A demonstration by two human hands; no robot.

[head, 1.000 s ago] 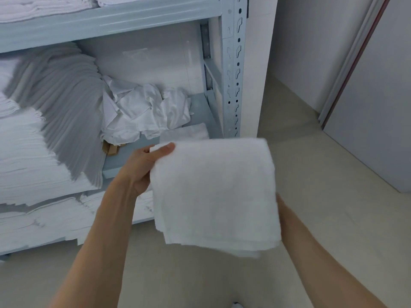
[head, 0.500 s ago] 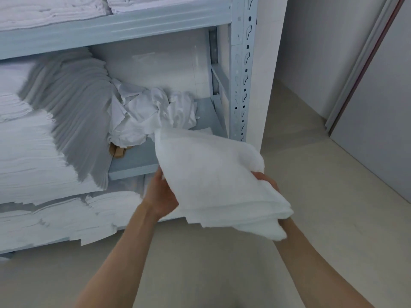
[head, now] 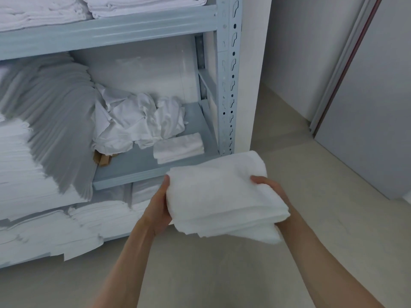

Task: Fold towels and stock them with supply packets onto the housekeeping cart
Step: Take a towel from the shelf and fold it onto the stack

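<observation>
A folded white towel (head: 224, 196) is held in mid-air at the centre of the view, above the pale floor (head: 222, 263) and just in front of a grey metal shelving unit (head: 226, 74). The left hand (head: 159, 210) is wrapped around the towel's edge at 9 o'clock, thumb on top. The right hand (head: 270, 190) is curled over its edge at 3 o'clock, fingers tucked into the folds. On the middle shelf, at 11 o'clock from the towel, a small folded cloth (head: 178, 147) is seen beside a crumpled white sheet (head: 133, 123). Tall stacks of linen (head: 33, 141) are ranged at 9 o'clock. A grey door (head: 378, 107) is seen at 2 o'clock.
</observation>
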